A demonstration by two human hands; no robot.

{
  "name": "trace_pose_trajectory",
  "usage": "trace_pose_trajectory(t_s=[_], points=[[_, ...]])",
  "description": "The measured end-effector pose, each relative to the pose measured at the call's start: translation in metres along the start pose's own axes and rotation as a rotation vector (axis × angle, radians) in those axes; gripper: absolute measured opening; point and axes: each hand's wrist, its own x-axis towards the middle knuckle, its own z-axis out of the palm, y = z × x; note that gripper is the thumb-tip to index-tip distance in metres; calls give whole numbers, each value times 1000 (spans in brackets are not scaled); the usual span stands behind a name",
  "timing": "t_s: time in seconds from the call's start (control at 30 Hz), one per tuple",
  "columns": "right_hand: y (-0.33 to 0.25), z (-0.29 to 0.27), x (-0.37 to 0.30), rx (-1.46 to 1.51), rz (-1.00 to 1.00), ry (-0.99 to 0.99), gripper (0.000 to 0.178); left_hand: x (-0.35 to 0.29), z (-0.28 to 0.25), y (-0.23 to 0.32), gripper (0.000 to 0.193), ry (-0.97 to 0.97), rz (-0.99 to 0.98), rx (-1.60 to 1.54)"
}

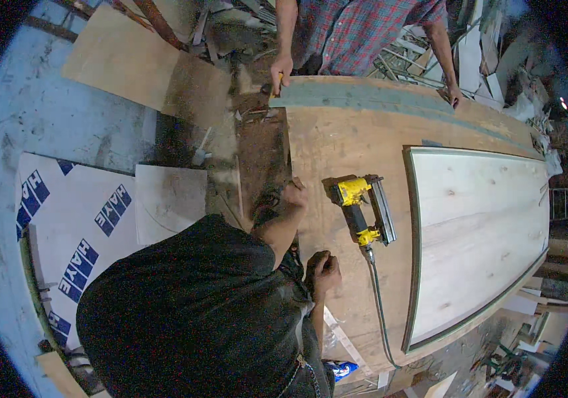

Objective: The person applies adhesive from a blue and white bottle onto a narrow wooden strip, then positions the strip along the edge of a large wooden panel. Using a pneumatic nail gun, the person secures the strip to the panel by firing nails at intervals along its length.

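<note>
My left hand [295, 193] is at the left edge of a wooden work table [347, 139], its fingers curled. Lower down, my right hand [325, 270] is closed too, fingers bent together over the tabletop near the same edge. Whatever either hand may hold is too small or hidden to make out. Black sleeves cover my upper arms. To the right of my hands, a yellow and black staple gun [361, 209] lies on its side, with a dark air hose [378, 292] running from its handle. Beyond it rests a pale panel [476, 232] in a grey-green frame.
Across the table stands a person in a checked shirt [357, 33], one hand [282, 71] at the corner with something yellow, the other hand [454, 97] on the far edge. Boards [144, 66] and a white sheet with blue print [88, 219] lie left. Scrap wood is heaped behind.
</note>
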Motion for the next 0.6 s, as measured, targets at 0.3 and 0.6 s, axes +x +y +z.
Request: trace_pose_trajectory(t_s=[0.3, 0.6], points=[[4, -3, 2, -75, 3, -34, 32, 7, -36, 45, 42, 17, -355, -181], [46, 14, -5, -105, -50, 50, 30, 7, -31, 27, 59, -304, -266, -231]])
